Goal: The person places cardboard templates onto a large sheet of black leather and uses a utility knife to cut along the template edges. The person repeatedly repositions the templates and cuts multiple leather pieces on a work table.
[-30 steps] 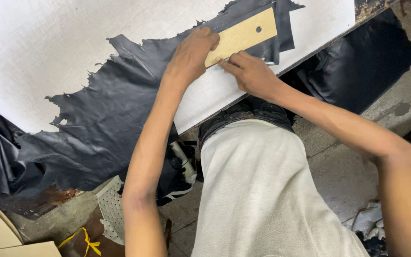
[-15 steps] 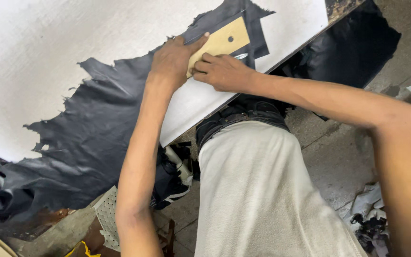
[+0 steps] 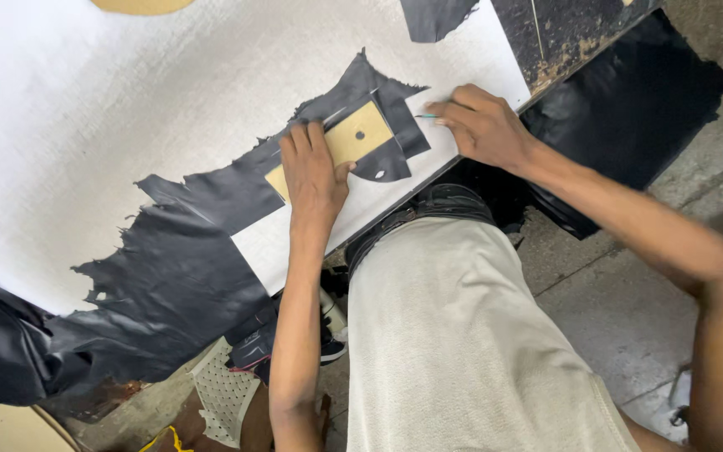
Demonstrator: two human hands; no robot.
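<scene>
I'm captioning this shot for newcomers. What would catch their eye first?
The ragged black leather sheet sprawled across the white table and hanging off its near edge. On it, the left hand presses a tan cardboard template flat, while the right hand holds a thin tool beside it.

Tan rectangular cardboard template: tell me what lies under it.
The tan rectangular cardboard template lies flat on the black leather sheet, which spreads over the white cutting board. The left hand covers its lower end, so that part and the leather beneath are hidden.
</scene>
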